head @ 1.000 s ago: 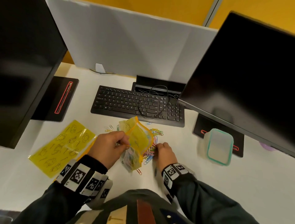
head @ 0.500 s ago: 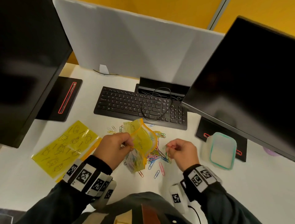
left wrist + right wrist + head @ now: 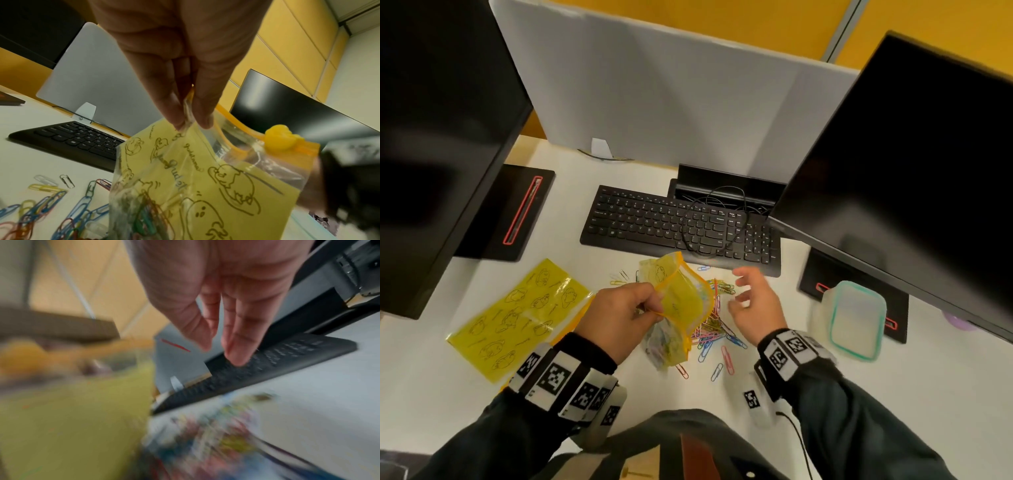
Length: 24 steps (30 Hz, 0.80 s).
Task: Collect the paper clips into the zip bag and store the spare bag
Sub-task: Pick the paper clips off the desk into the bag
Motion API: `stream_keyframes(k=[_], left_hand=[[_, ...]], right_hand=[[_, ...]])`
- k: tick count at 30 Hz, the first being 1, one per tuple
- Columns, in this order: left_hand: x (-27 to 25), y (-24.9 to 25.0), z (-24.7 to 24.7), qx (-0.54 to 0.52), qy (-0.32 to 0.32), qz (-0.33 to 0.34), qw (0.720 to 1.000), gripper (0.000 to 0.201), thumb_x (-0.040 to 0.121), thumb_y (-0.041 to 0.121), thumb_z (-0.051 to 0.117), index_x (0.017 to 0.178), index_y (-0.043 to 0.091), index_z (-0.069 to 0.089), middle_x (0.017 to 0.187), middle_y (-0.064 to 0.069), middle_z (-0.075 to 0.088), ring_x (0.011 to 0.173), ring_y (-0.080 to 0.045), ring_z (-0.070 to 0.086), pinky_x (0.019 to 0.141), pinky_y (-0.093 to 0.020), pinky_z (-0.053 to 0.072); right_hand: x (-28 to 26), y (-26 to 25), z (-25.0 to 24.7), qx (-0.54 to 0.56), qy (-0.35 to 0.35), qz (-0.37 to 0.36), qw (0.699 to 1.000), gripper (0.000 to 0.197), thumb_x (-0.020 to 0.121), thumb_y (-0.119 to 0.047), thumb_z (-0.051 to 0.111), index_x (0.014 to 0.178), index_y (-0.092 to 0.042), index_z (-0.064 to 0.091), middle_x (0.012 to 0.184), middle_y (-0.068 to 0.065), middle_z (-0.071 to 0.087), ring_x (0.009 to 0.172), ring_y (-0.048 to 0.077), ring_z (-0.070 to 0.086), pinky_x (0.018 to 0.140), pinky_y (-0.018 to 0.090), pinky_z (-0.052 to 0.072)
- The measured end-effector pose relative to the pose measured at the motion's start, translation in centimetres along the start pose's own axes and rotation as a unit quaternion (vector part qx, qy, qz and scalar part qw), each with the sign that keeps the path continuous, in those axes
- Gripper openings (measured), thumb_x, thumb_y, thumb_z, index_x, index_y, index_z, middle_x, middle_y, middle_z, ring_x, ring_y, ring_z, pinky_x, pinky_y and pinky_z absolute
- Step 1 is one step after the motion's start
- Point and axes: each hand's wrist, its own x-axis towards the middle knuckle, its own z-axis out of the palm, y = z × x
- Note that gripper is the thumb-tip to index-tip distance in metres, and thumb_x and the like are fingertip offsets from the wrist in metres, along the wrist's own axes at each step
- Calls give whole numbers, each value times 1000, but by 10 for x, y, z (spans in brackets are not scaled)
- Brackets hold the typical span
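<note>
My left hand (image 3: 619, 318) pinches the rim of a yellow zip bag (image 3: 681, 308) with cartoon drawings and holds it up with its mouth open; the pinch on the zip bag (image 3: 195, 178) shows between thumb and fingers in the left wrist view. Several coloured paper clips (image 3: 144, 216) lie inside it. My right hand (image 3: 753, 305) hovers to the right of the bag, fingers relaxed and empty, blurred in the right wrist view. A heap of loose paper clips (image 3: 719, 329) lies on the white desk under and beside the bag. A spare yellow bag (image 3: 517, 315) lies flat at the left.
A black keyboard (image 3: 678, 229) with a loose cable sits behind the clips. Two dark monitors (image 3: 911, 164) overhang the desk left and right. A lidded clear container (image 3: 856, 322) with a green rim stands at the right. A grey divider panel (image 3: 654, 89) closes the back.
My right hand rose from the clip heap holding clips, came to the bag's mouth, and now hangs open and empty beside it. The left hand kept holding the bag.
</note>
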Motion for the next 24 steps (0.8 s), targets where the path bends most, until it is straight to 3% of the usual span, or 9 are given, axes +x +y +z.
stream_keyframes(k=[1,3,4,6,8,11,14,17,24], left_hand=[[0,0,-1,-1,0,0,1000,30,70,5,72,59,29,56,85,1,72,84,-14,65,72,-35,54],[1,3,-2,1,-2,7,1000,34,71,5,71,58,32,55,84,8,70,83,-10,65,71,-30,54],[1,4,-2,3,-1,10,1000,35,71,5,71,58,33,54,82,13,67,81,-6,64,70,-26,53],[0,4,-3,0,1,15,1000,37,70,4,72,56,34,54,81,20,64,86,1,61,68,-21,51],[-1,4,-4,0,0,11,1000,36,69,4,72,57,33,55,81,20,64,90,4,58,68,-22,52],[-1,1,-7,5,2,3,1000,35,70,4,71,57,32,55,83,15,66,82,-5,64,70,-28,54],[1,0,-7,17,1,6,1000,37,71,5,71,58,35,53,82,15,65,82,-7,63,71,-15,49],[1,0,-5,20,1,6,1000,39,70,5,71,57,37,52,82,17,64,85,3,60,67,-5,43],[1,1,-3,18,3,9,1000,38,70,6,72,57,36,52,88,5,70,82,-11,64,73,-32,53]], right_hand=[[7,11,6,-65,-72,12,995,73,75,-14,74,136,-24,34,143,5,39,123,24,47,100,35,43],[23,26,14,-172,-195,2,966,118,59,-32,85,147,-28,7,158,4,3,143,27,16,116,43,23],[30,29,17,-225,-230,-14,947,128,54,-36,87,147,-30,-1,159,4,-7,145,29,7,117,47,19],[40,32,19,-323,-258,-42,910,132,52,-39,87,146,-32,-5,159,4,-6,144,32,4,115,51,22],[45,29,20,-373,-255,-53,890,121,57,-34,85,147,-29,5,156,5,10,140,34,16,112,48,29],[45,28,24,-340,-206,-75,914,76,76,-22,71,141,-21,33,139,9,38,127,32,37,104,40,39],[40,31,26,-322,-158,-69,931,38,88,-14,53,125,-14,54,119,13,52,111,33,53,92,36,46],[33,36,26,-326,-130,-44,935,27,90,-12,47,113,-7,59,114,16,58,104,33,57,87,34,45],[4,41,1,-197,-37,14,980,16,87,-13,58,98,-11,69,100,10,69,90,24,61,79,26,45]])
